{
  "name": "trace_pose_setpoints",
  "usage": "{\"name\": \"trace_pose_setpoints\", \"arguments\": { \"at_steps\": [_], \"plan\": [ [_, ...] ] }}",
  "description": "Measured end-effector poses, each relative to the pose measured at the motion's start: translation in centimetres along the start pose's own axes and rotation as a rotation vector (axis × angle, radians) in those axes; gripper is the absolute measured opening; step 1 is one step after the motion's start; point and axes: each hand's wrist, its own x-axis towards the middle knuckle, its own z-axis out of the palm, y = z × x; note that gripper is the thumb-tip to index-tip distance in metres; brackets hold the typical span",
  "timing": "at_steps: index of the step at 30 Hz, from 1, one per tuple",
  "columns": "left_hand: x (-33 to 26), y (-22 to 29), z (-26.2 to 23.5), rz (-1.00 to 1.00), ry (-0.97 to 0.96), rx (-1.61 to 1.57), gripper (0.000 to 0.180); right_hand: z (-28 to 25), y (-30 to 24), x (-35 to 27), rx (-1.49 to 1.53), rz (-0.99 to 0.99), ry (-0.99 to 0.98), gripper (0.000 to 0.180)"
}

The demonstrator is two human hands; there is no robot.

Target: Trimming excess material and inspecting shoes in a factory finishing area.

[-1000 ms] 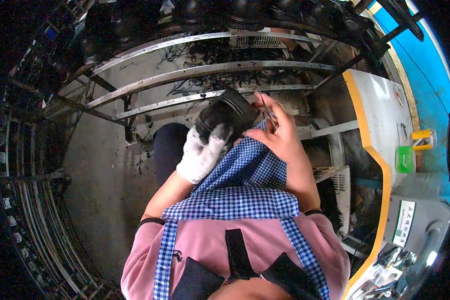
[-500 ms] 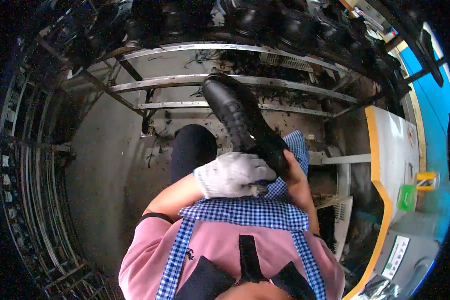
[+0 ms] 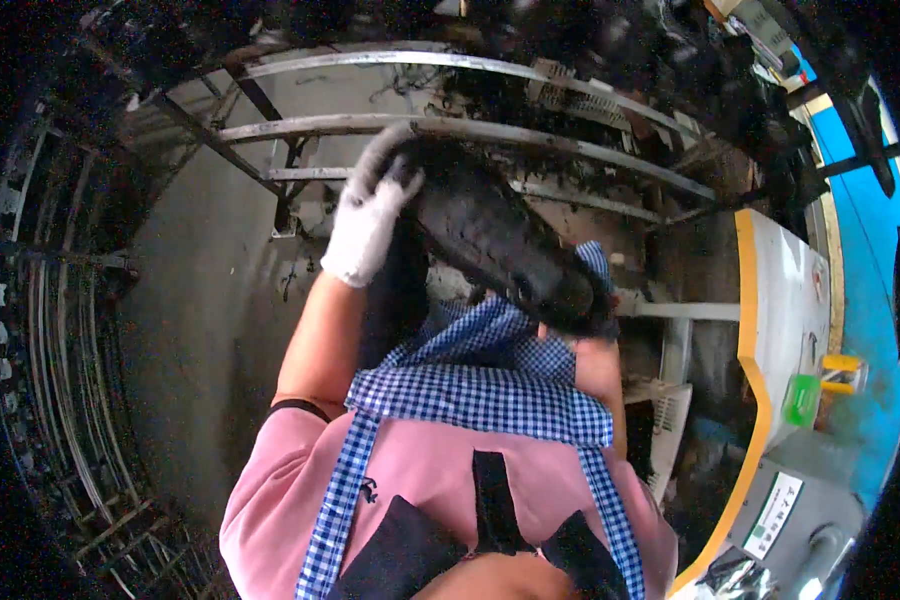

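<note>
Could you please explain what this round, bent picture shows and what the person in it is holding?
The picture comes from a wide fisheye camera worn on the person's head and looking down, which is why straight bars curve near the rim. There is no robot, only two hands. The left hand, in a white glove, grips the toe end of a black shoe that is turned sole up. The right hand is hidden behind the shoe's heel end, so its grip cannot be seen. Below are a blue checked apron and pink sleeves. Behind stand grey metal rack bars.
</note>
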Motion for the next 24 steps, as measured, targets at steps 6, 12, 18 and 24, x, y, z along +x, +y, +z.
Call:
{"name": "trace_pose_setpoints", "arguments": {
  "at_steps": [6,12,18,24],
  "plan": [
    [0.7,-4.3,-2.8,0.066,-0.064,0.371,0.035,-0.6,-0.8,3.3,-0.805,-0.63,0.407,0.05],
    [0.8,-7.1,-4.8,0.154,-0.294,1.197,0.038,-0.3,-2.7,2.5,-0.603,-0.791,0.676,0.052],
    [0.2,-5.0,-2.9,-0.031,-0.228,0.714,0.044,3.5,-3.0,0.1,-1.047,-0.834,0.435,0.1],
    [0.4,-1.1,1.3,-0.403,-0.366,-0.034,0.059,8.6,-2.9,-1.8,-1.19,-1.007,0.575,0.079]
  ]
}}
